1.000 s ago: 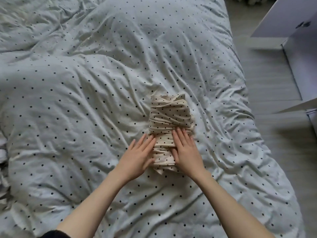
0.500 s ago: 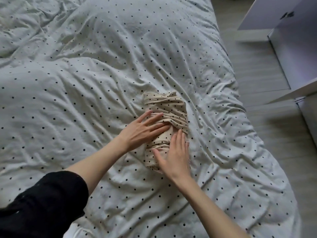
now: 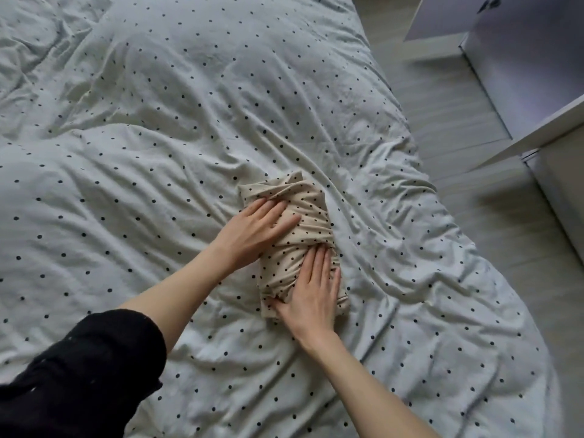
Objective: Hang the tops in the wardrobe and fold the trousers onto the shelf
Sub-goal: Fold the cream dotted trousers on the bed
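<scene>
A beige dotted pair of trousers (image 3: 303, 213) lies folded into a small, creased bundle on the bed's white dotted duvet (image 3: 158, 137). My left hand (image 3: 256, 229) rests flat on the bundle's left side with straight fingers pointing right. Flat on the near end of the bundle lies my right hand (image 3: 313, 292), fingers together and pointing away from me, thumb spread along the near edge. Neither hand grips the cloth. The wardrobe's inside and the shelf are out of sight.
A white open door or panel (image 3: 518, 58) stands at the upper right over a grey wooden floor (image 3: 458, 115). The bed's right edge runs diagonally beside it. The duvet is rumpled with deep folds.
My left hand slid from beside the bundle onto its left side. My right hand stayed on the near end. The view shifted so that my black left sleeve came into sight.
</scene>
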Tool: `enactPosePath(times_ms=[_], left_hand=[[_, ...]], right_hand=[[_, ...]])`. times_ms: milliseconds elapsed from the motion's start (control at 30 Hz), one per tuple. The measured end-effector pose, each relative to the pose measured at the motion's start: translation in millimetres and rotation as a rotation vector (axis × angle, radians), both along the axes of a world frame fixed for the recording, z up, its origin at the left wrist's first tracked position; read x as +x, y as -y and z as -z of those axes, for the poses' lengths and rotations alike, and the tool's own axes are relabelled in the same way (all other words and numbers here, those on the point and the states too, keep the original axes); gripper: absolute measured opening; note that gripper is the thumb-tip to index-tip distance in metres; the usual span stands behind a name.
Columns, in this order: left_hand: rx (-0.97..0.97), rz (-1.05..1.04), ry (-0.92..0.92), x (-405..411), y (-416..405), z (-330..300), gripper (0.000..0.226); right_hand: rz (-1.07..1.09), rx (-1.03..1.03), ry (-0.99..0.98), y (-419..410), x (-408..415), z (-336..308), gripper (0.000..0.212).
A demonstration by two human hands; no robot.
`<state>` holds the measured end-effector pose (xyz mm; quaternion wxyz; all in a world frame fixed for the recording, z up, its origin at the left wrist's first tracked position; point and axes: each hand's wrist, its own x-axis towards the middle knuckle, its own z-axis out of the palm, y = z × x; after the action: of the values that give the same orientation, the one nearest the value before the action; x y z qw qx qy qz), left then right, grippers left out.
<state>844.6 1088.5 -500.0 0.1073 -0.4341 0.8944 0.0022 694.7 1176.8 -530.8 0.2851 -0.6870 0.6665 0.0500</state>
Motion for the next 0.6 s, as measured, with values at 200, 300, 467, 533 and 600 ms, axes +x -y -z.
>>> enactPosePath(times_ms=[200, 300, 467, 533, 600], left_hand=[[0.017, -0.095, -0.242, -11, -18, -18, 0.045], [-0.148, -0.165, -0.231, -9, -40, -32, 0.039], [0.082, -0.663, -0.011, -17, -74, -32, 0.081], [0.232, -0.799, -0.047, -23, -80, -20, 0.094], [0.317, -0.869, -0.167, -30, -81, -15, 0.095]], right_hand=[[-0.005, 0.025, 0.015, 5, -26, -11, 0.121], [-0.138, -0.055, -0.032, 16, -36, -27, 0.117], [-0.314, -0.205, -0.082, 63, -40, -42, 0.099], [-0.357, -0.050, -0.006, 64, -38, -36, 0.099], [-0.359, 0.113, 0.097, 59, -40, -29, 0.103]])
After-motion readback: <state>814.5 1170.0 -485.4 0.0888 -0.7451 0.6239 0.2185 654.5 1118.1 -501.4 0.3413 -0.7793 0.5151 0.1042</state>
